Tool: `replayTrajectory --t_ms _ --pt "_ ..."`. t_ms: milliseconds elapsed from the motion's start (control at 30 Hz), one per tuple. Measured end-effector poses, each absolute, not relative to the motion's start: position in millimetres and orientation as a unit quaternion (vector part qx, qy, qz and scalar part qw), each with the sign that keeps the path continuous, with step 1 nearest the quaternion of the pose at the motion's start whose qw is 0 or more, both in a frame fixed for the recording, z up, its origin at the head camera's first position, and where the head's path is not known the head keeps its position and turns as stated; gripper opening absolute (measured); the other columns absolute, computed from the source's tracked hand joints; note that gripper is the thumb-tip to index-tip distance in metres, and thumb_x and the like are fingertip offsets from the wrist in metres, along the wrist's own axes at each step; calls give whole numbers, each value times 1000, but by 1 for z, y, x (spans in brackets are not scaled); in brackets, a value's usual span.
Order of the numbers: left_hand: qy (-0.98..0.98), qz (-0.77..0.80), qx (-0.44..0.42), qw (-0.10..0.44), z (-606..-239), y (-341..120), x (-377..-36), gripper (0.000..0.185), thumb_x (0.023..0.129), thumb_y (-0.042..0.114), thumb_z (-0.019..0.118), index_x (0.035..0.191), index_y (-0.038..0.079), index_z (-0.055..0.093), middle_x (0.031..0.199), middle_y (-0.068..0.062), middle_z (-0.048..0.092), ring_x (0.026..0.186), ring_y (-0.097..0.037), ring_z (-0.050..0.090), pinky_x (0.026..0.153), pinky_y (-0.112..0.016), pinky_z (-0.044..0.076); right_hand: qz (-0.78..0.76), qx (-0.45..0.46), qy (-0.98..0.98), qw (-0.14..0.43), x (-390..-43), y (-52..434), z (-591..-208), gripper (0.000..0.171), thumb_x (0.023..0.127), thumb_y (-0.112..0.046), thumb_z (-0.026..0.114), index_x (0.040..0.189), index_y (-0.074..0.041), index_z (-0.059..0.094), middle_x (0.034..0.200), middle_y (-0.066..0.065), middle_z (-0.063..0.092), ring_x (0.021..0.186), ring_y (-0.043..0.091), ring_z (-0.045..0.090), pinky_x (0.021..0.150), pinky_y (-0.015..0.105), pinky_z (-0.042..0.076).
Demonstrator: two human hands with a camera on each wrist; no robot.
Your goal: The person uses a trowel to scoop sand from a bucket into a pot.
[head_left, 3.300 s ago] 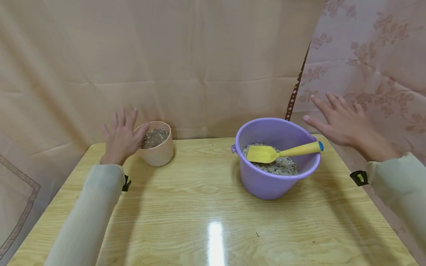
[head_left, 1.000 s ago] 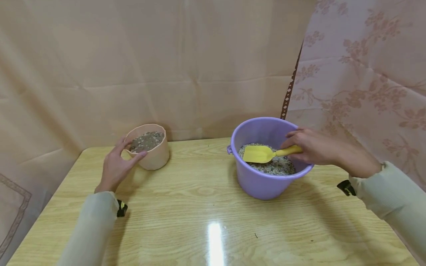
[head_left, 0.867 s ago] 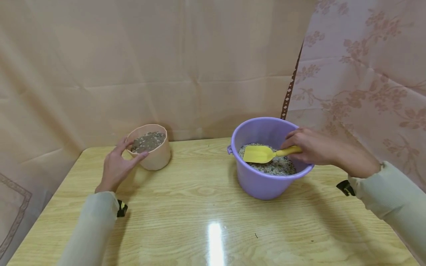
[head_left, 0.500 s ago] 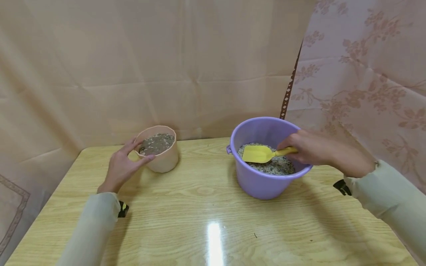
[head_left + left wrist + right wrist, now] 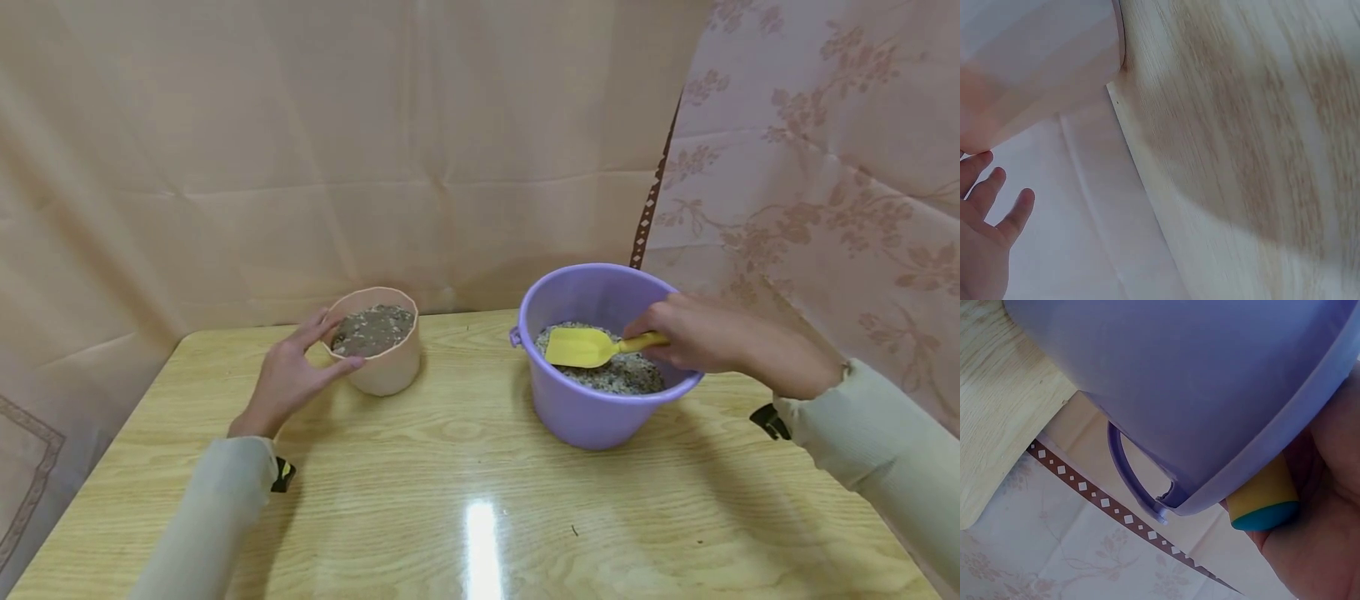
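Note:
A small peach pot [image 5: 381, 350] filled with brown soil stands on the wooden table [image 5: 465, 483], left of middle. My left hand [image 5: 296, 375] holds its left side, thumb at the front and fingers at the rim. The left wrist view shows the pot's wall [image 5: 1029, 69] and my fingers [image 5: 991, 212]. A purple bucket [image 5: 592, 400] with gritty mix stands to the right. In it lies a yellow scoop [image 5: 581, 347]. My right hand [image 5: 697, 337] grips its handle over the bucket's rim. The right wrist view shows the bucket [image 5: 1197, 387] and the handle's blue end [image 5: 1263, 503].
Beige cloth hangs behind the table and a flowered curtain [image 5: 825, 167] stands close on the right. The table's left edge [image 5: 82, 492] and back edge lie near the pot. A light glare [image 5: 483, 542] marks the near middle of the tabletop.
My left hand has slid the peach pot to the right, toward the bucket. My right hand came down from the air and took the scoop's handle, then barely moved.

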State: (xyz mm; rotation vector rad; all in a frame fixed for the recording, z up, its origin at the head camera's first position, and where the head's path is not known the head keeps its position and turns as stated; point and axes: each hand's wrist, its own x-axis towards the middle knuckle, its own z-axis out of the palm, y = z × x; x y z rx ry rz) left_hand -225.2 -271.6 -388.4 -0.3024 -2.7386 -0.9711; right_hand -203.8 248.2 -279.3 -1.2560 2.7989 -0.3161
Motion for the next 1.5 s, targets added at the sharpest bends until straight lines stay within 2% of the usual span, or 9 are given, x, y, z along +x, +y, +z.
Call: replayTrajectory --t_ms 300,533,800,967,1300,1500 --pt "-929 -323 -139 118 -391 -263 -224 80 78 52 82 144 16 55 157 -7 39 139 -43 39 106 -68 31 -100 -384 917 45 -202 246 -278 28 81 2 77 92 -24 75 78 -16 67 60 -2 54 53 20 49" --pt "-928 -322 -156 101 -390 -255 -220 79 77 52 82 143 17 56 156 -4 41 141 -38 38 109 -67 26 -88 -373 922 45 -199 244 -276 27 82 0 77 93 -25 75 78 -15 68 60 -1 55 53 22 48" --pt "-922 -325 -182 106 -391 -249 -215 77 75 49 85 140 15 59 153 -4 44 137 -38 43 107 -64 34 -77 -369 925 44 -198 241 -275 28 84 0 75 85 -28 71 70 -18 61 55 -1 51 51 22 47" --pt "-922 -323 -183 109 -391 -248 -212 76 74 49 85 138 16 61 152 -2 46 137 -36 44 107 -62 35 -76 -370 925 50 -198 240 -274 25 86 -2 74 89 -27 73 74 -17 63 56 -1 51 51 23 46" --pt "-923 -326 -191 72 -382 -240 -206 78 72 53 86 139 22 61 153 2 44 140 -35 41 107 -62 35 -49 -371 926 41 -194 243 -266 26 86 -5 75 92 -30 74 83 -14 68 60 1 53 50 22 46" --pt "-912 -354 -197 56 -380 -234 -203 79 69 50 89 137 19 63 152 3 46 140 -32 40 109 -61 34 -34 -355 933 43 -190 248 -258 26 84 -6 77 87 -32 73 76 -18 64 59 0 52 51 23 45"
